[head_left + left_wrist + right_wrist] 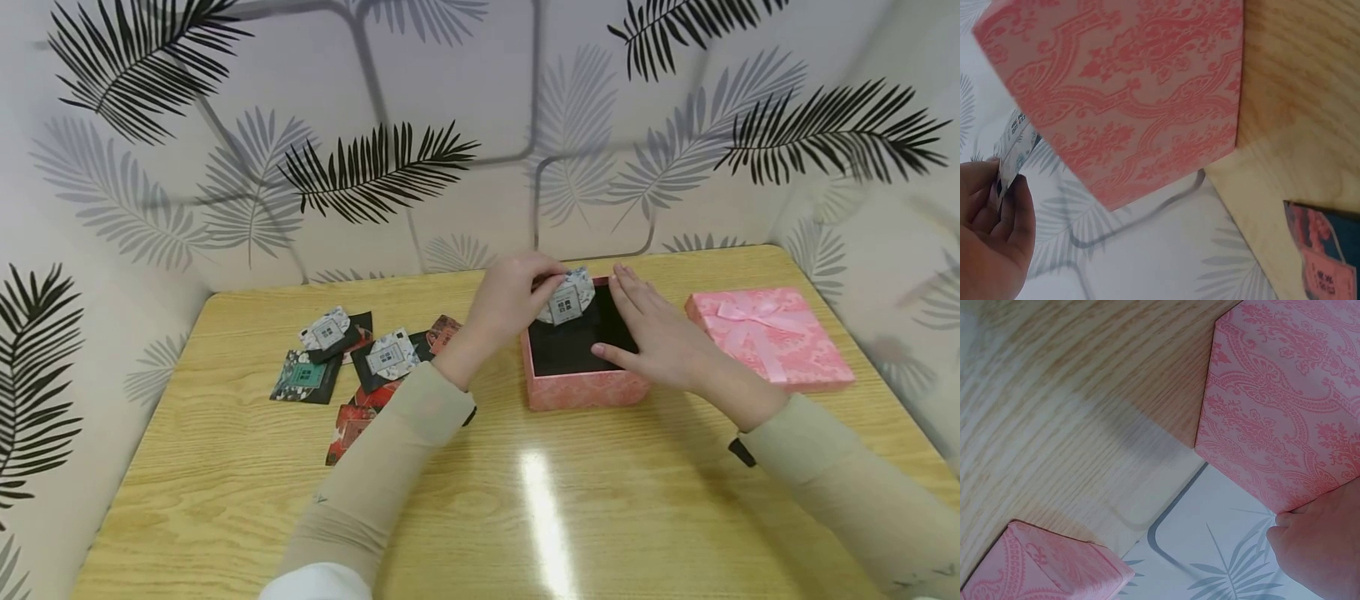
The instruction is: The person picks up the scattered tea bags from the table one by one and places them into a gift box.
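My left hand (512, 293) pinches a small flat packet (567, 302) with a blue-and-white pattern and a grey label, over the left part of an open pink box (588, 393). The box has a black inside and a damask-patterned outer wall (1141, 94). In the left wrist view the packet's edge sits between thumb and fingers. My right hand (663, 340) rests at the box's right side, fingers extended along the rim and thumb over the opening. The right wrist view shows that hand (1322, 540) against the box's corner.
Several similar packets lie left of the box, among them a green-labelled one (303, 375), a white-labelled one (387, 357) and a red one (349, 428). The pink lid (813, 350) with a ribbon bow lies to the right. A leaf-patterned wall (480, 200) backs the wooden table (225, 492).
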{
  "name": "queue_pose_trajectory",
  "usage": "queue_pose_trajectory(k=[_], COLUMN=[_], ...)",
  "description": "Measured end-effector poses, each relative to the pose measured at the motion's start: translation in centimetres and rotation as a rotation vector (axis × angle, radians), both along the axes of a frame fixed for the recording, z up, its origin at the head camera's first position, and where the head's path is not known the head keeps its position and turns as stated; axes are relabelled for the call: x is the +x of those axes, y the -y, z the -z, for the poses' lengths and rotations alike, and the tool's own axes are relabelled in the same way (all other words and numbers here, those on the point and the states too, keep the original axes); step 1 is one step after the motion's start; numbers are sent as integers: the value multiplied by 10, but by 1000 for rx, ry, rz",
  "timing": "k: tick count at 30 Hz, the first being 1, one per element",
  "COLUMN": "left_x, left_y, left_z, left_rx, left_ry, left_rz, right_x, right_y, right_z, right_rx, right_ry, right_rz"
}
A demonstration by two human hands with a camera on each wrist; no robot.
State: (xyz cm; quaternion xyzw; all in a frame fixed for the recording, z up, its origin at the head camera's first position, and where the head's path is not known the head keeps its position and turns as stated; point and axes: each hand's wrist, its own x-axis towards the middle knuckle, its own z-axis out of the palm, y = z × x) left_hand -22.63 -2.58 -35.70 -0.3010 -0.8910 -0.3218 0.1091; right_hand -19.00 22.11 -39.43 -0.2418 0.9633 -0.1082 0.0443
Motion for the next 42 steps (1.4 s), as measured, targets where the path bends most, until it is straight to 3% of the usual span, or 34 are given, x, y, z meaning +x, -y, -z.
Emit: queue_pose_trajectory(k=[7, 13, 23, 42], left_x=[-5, -11, -11, -17], left_y=[-8, -12, -16, -18], left_z=[10, 20, 26, 31], left_rx=[-139, -234, -413, -444], left_ry=[143, 197, 197, 164], left_rz=[25, 102, 191, 143], right_x=[0, 1, -1, 0], right_y=[1, 0, -1, 1], right_z=[0, 0, 1, 0], right_rx=[15, 7, -9, 16], right_ry=[0, -2, -3, 4], right_rz=[13, 7, -6, 17])
